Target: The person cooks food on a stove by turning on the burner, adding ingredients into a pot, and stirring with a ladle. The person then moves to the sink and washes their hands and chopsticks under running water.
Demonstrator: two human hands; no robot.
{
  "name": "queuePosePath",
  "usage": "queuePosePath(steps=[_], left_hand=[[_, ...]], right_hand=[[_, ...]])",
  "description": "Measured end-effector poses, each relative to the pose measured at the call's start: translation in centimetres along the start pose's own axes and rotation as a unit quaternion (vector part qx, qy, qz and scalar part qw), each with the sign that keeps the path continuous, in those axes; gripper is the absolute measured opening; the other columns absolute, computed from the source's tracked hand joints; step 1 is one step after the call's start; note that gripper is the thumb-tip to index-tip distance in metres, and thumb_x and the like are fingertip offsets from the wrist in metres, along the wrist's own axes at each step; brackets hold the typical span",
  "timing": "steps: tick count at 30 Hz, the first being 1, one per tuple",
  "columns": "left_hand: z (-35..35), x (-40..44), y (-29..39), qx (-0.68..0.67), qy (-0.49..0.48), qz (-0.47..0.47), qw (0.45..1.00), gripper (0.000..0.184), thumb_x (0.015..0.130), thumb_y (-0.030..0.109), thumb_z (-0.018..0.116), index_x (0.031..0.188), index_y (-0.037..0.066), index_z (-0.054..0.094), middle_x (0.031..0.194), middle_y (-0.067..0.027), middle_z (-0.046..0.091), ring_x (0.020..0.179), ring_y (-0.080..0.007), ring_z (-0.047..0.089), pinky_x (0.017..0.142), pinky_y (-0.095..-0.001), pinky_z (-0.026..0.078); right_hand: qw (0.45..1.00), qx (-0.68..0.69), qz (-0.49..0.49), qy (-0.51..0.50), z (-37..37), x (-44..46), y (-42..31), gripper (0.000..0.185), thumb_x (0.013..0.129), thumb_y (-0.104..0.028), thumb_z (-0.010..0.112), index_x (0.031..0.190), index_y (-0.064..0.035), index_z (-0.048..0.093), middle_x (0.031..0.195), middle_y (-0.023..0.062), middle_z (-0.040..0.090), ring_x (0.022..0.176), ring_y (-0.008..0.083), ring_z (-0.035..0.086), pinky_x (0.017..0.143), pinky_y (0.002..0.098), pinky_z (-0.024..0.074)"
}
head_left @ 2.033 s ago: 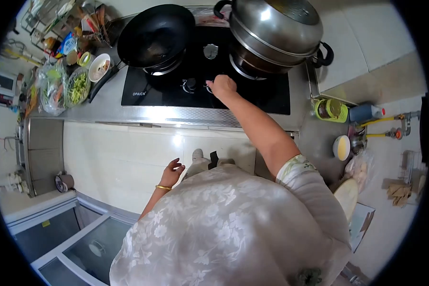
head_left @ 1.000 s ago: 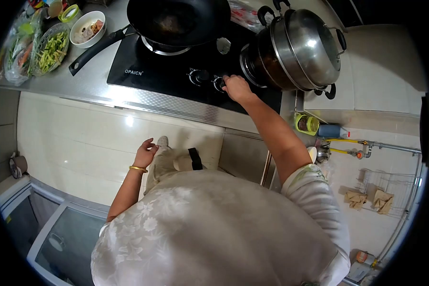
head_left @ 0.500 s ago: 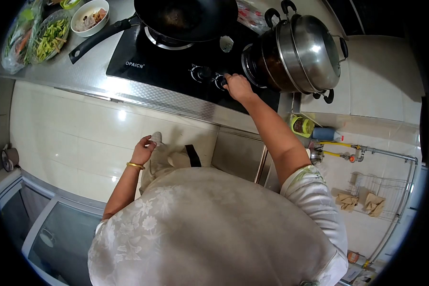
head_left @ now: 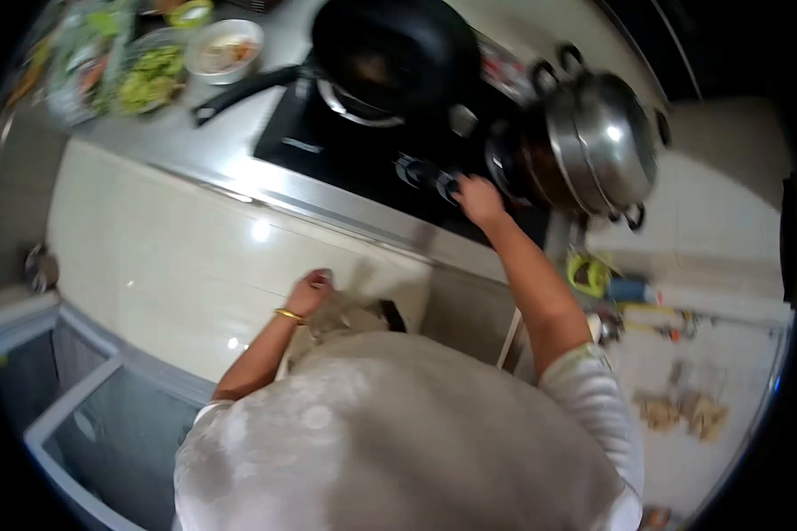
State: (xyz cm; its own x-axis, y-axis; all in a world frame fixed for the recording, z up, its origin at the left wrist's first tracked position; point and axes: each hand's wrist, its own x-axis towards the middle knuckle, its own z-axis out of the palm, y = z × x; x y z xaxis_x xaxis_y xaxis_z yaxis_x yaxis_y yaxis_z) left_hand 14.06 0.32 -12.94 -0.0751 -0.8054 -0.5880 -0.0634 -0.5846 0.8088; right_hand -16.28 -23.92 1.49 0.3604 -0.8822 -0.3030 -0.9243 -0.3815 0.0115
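My right hand (head_left: 478, 198) has its fingers closed on the right stove knob (head_left: 450, 187), at the front of the black gas stove (head_left: 354, 166). Just left of it is a second knob (head_left: 413, 171). A black wok (head_left: 398, 53) rests on the left burner, its handle pointing left. On the right burner stands a steel steamer pot (head_left: 593, 142) with its lid on. My left hand (head_left: 312, 290), with a gold bracelet at the wrist, hangs low over the floor; motion blur smears its fingers.
On the counter at the upper left are a white bowl of food (head_left: 225, 51), cut green vegetables (head_left: 153, 78) and a plastic bag of vegetables (head_left: 84, 75). A green container (head_left: 588, 274) and a blue bottle (head_left: 627, 290) are right of the stove. A glass-topped cabinet (head_left: 124, 442) is lower left.
The view has shifted and blurred, so the stove, wok and pot appear further right and lower. My right hand has stayed at the right knob. My left hand still hangs low.
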Motion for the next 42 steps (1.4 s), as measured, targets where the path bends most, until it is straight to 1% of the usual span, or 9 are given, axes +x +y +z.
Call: queuePosePath(steps=[1,4,5,12,15,22,29,32,42], left_hand=[[-0.1,-0.3,0.5,0.006,-0.006,0.025,1.000,0.040,0.078,0.018,0.058,0.113,0.001,0.049,0.092,-0.0107,0.060,0.080,-0.0162,0.058,0.070,-0.0270,0.047],[-0.1,-0.5,1.9,0.075,0.004,-0.004,0.997,0.055,0.076,0.029,0.061,0.119,-0.001,0.046,0.097,-0.0169,0.059,0.084,-0.0220,0.059,0.074,-0.0310,0.047],[-0.3,-0.7,2.5,0.060,-0.005,-0.008,0.998,0.054,0.076,0.033,0.060,0.118,0.001,0.047,0.099,-0.0124,0.060,0.085,-0.0221,0.058,0.075,-0.0302,0.047],[-1.6,-1.6,1.6,0.115,0.034,0.001,0.993,0.053,0.077,0.034,0.059,0.118,0.002,0.048,0.096,-0.0129,0.061,0.087,-0.0227,0.058,0.078,-0.0305,0.045],[-2.4,-2.9,2.5,0.096,0.031,-0.014,0.995,0.054,0.076,0.033,0.059,0.119,0.002,0.047,0.103,-0.0177,0.058,0.092,-0.0277,0.057,0.081,-0.0326,0.045],[-3.1,-4.0,2.1,0.103,0.033,-0.008,0.994,0.053,0.078,0.034,0.058,0.119,0.002,0.046,0.102,-0.0152,0.059,0.092,-0.0256,0.057,0.083,-0.0315,0.044],[-3.5,-4.8,1.9,0.143,0.043,-0.006,0.989,0.054,0.078,0.034,0.057,0.119,0.002,0.046,0.102,-0.0148,0.059,0.092,-0.0254,0.057,0.083,-0.0315,0.043],[-3.4,-5.2,1.2,0.133,0.057,-0.009,0.989,0.054,0.075,0.035,0.058,0.118,0.003,0.048,0.101,-0.0152,0.060,0.093,-0.0274,0.057,0.083,-0.0326,0.044],[-2.2,-4.9,0.6,0.116,0.042,-0.002,0.992,0.053,0.075,0.033,0.059,0.117,0.002,0.048,0.098,-0.0159,0.060,0.090,-0.0263,0.058,0.080,-0.0324,0.045]], right_hand=[[1.000,0.013,0.009,-0.010,-1.1,-0.4,-0.8,0.030,0.075,-0.021,0.060,0.099,-0.0041,0.054,0.089,0.0177,0.055,0.088,0.0339,0.053,0.076,0.0423,0.0431],[1.000,-0.005,0.011,0.026,-0.2,-0.4,-0.2,0.038,0.073,-0.018,0.063,0.107,-0.0055,0.052,0.091,0.0190,0.055,0.088,0.0349,0.053,0.075,0.0418,0.0438],[0.999,-0.008,0.004,0.040,-0.6,-0.6,-0.3,0.037,0.072,-0.016,0.063,0.106,-0.0053,0.053,0.090,0.0195,0.055,0.088,0.0351,0.054,0.075,0.0414,0.0440],[0.999,-0.028,0.012,0.019,-0.7,-0.8,-0.7,0.031,0.072,-0.013,0.064,0.099,-0.0008,0.054,0.091,0.0204,0.056,0.087,0.0349,0.054,0.076,0.0402,0.0446],[0.999,-0.032,0.017,0.019,-0.9,-0.9,-1.0,0.030,0.071,-0.013,0.065,0.096,0.0002,0.054,0.090,0.0203,0.056,0.087,0.0350,0.054,0.076,0.0406,0.0451],[0.998,-0.051,0.021,0.015,-0.5,-0.7,-0.8,0.031,0.069,-0.015,0.067,0.093,0.0003,0.054,0.089,0.0205,0.057,0.085,0.0351,0.055,0.075,0.0409,0.0459],[0.998,-0.065,0.014,0.024,0.1,-0.4,-0.3,0.030,0.070,-0.015,0.067,0.092,0.0002,0.055,0.090,0.0204,0.057,0.085,0.0353,0.056,0.075,0.0408,0.0461],[0.997,-0.068,0.020,0.016,0.1,-0.1,-0.3,0.030,0.070,-0.016,0.067,0.092,0.0007,0.055,0.090,0.0200,0.057,0.085,0.0352,0.056,0.075,0.0408,0.0461],[0.997,-0.070,-0.003,0.035,0.7,0.4,0.2,0.031,0.072,-0.018,0.065,0.095,-0.0006,0.054,0.089,0.0187,0.057,0.086,0.0344,0.055,0.075,0.0408,0.0455]])
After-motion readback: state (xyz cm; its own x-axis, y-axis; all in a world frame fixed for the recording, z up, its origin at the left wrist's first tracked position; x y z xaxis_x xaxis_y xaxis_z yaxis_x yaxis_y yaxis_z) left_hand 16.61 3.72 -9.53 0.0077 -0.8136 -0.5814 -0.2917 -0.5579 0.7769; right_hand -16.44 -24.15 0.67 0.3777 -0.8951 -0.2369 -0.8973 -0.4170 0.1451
